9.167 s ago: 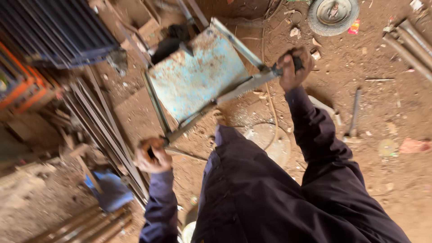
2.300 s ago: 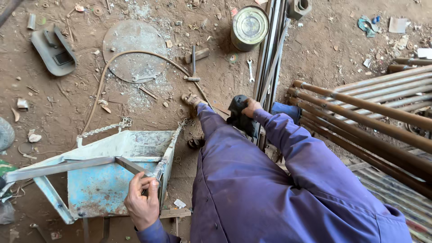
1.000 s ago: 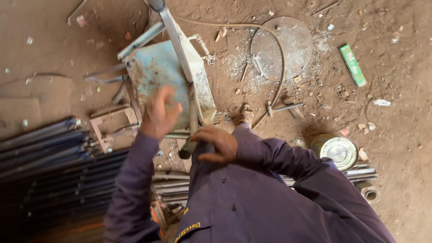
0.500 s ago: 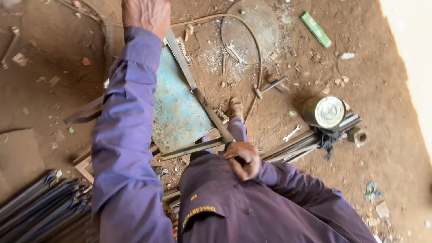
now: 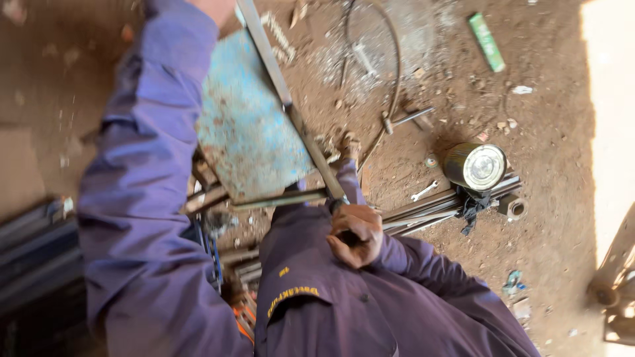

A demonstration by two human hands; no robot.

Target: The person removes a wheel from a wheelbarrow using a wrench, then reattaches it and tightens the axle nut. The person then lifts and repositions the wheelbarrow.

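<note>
Rusted blue steel panel [image 5: 248,125] stands tilted on the dirt floor [image 5: 529,132]; right hand [image 5: 355,233] clamps its angle-iron bar [image 5: 291,112], left hand [image 5: 215,8] mostly out of frame, grip unclear. Loose footing could tip the panel.

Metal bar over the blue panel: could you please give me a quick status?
Right hand gripping the metal bar at its near end. Left hand mostly out of frame. Bar lies across blue panel. Nothing on it.
</note>
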